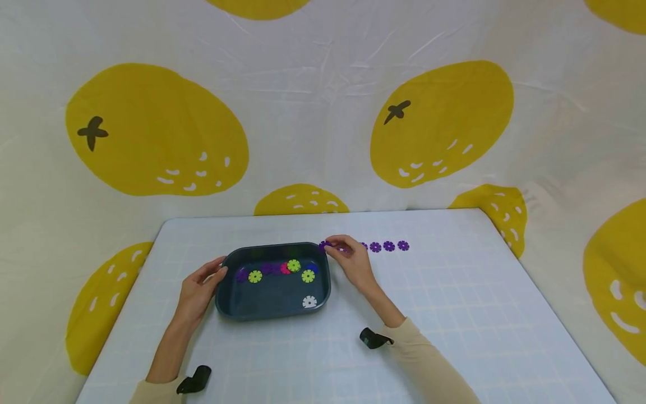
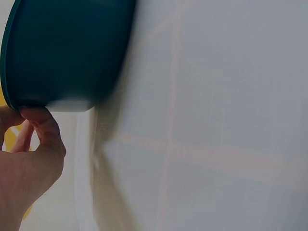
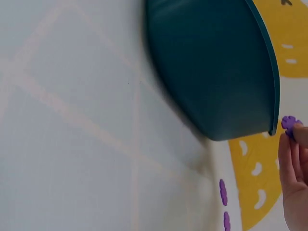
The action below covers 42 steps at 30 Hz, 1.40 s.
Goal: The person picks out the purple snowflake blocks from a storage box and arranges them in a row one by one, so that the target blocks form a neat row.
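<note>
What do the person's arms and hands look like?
The arms have plain beige sleeves, ending before the wrists. A small black gadget sticks out by each cuff, one on the left, one on the right. The left hand and right hand wear no gloves.

The right hand [image 1: 353, 261] covers some of the nine o'clock end of the row of purple discs [image 1: 389, 246] and part of the held disc [image 1: 323, 246]; inside the tray [image 1: 272, 312], yellow discs [image 1: 294, 266] partly hide a pink disc [image 1: 285, 268] and a blue disc [image 1: 314, 267], and the purple cluster [image 1: 269, 269] is too blurred to count. The bottom edge crops the right sleeve [image 1: 434, 365] at five o'clock. Both wrist views hide the tray's inside and lose its top, and the right one cuts that hand at four o'clock.
</note>
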{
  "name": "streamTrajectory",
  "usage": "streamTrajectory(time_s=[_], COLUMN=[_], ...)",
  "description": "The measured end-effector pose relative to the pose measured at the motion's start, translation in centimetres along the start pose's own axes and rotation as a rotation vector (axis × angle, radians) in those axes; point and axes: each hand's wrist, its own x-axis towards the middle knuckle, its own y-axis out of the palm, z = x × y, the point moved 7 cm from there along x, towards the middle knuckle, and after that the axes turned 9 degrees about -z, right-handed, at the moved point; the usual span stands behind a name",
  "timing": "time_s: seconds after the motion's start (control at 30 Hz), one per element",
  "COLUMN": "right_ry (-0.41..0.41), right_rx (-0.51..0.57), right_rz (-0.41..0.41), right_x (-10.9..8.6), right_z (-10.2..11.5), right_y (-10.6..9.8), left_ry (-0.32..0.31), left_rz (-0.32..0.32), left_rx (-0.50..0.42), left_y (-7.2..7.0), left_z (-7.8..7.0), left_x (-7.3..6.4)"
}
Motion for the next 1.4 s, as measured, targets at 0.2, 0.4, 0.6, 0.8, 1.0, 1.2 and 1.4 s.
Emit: streamTrajectory(time_s=[0.2, 0.4, 0.6, 0.8, 1.0, 1.2, 1.4], right_ry=[0.019, 0.079, 0.154, 0.186, 0.201, 0.226, 0.275], right_rx=[-0.009, -0.003, -0.002, -0.026, -0.027, -0.010, -0.023], right_rz=[-0.042, -0.092, -0.138, -0.205, -0.248, -0.294, -0.361], right_x=[-0.1, 0.1, 0.5, 0.8, 1.2, 1.1, 1.2], right_z=[2.1, 1.6, 0.6, -0.6, -1.1, -1.8, -3.7], right_y=[-2.0, -3.9, -6.1, -8.2, -10.0, -12.2, -14.8], left_ry=[-0.011, -0.014, -0.018, -0.009, -0.017, -0.028, -0.044], left_rz=[-0.004, -0.008, -0.013, -0.016, -0.019, 0.000, 0.006], left_rx=[0.010, 0.018, 0.013, 0.012, -0.005, -0.030, -0.034], left_y=[-0.1, -0.1, -0.1, -0.1, -0.1, 0.0, 0.0], left_z=[0.1, 0.2, 0.1, 0.2, 0.2, 0.2, 0.3], left_x=[0.1, 0.1, 0.1, 0.1, 0.1, 0.1, 0.1])
